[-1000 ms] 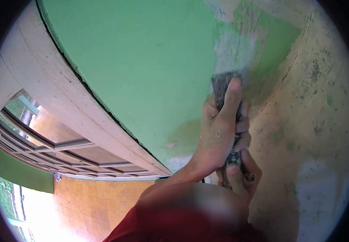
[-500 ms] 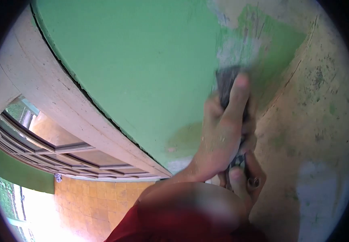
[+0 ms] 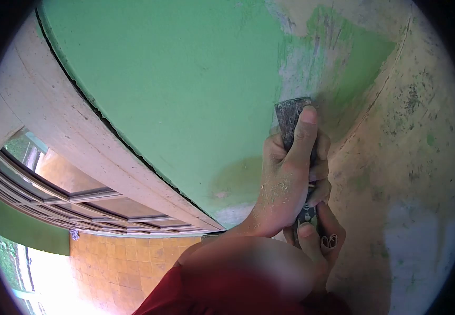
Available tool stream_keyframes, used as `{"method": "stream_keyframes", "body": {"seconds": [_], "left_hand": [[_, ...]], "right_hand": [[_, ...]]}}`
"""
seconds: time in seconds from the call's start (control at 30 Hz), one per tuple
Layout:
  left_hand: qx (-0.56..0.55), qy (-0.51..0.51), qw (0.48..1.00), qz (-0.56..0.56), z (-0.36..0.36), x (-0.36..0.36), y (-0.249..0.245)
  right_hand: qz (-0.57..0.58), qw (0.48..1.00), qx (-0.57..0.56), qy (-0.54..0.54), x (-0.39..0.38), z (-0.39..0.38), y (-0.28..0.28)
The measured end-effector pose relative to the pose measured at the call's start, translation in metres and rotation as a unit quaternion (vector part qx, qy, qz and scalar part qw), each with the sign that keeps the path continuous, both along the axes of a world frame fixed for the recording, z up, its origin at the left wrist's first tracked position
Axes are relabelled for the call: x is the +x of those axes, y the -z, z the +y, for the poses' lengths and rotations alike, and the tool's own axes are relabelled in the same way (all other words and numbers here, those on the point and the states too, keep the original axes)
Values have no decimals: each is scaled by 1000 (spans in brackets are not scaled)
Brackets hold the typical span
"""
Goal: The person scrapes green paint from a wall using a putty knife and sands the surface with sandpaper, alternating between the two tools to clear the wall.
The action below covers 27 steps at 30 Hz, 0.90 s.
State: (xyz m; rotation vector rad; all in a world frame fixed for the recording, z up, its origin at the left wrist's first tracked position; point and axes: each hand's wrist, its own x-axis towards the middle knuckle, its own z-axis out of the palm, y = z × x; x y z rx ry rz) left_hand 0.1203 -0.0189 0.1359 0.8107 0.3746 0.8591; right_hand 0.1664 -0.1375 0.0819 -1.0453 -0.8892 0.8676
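A scraper [image 3: 292, 116] with a dark, paint-flecked blade has its edge against the green wall [image 3: 175, 89], below a patch where the paint is scraped to grey. My left hand [image 3: 293, 170] is closed round its upper part, thumb extended along the blade and fingers wrapped at the right. Small green flakes cling to the back of this hand and the wrist. Lower down, my right hand [image 3: 322, 239] grips the dark handle, with its thumb on top and a ring-like curl on one finger. Part of the handle is hidden by the fingers.
Bare, stained wall [image 3: 411, 157] with a long crack lies to the right. A pale frame [image 3: 96, 142] runs diagonally on the left, beside a paned window [image 3: 85, 194]. Orange floor tiles [image 3: 127, 262] show at the lower left. My red sleeve [image 3: 185, 294] is at the bottom.
The scraper blade and my left hand have moved slightly down, uncovering more of the scraped patch. Both hands keep their hold. The view has shifted slightly.
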Motion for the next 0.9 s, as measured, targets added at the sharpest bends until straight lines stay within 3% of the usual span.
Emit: {"method": "stream_keyframes", "body": {"seconds": [0.27,0.33,0.43,0.5,0.57,0.9], "left_hand": [[37,-9,999,-21,1,-2,-6],[2,-17,999,28,-1,-5,-1],[-26,-9,999,-39,-1,-1,-5],[-25,-3,999,-33,0,-1,4],[-16,8,999,-33,0,-2,4],[14,-15,1000,-15,3,-1,-10]], "right_hand": [[37,998,-6,47,-14,0,-1],[16,999,-17,26,-11,-2,6],[7,997,-28,73,-15,2,-8],[-4,998,-19,57,-12,-3,-5],[65,997,-27,37,-15,-2,2],[61,998,-8,12,-10,2,-7]]}}
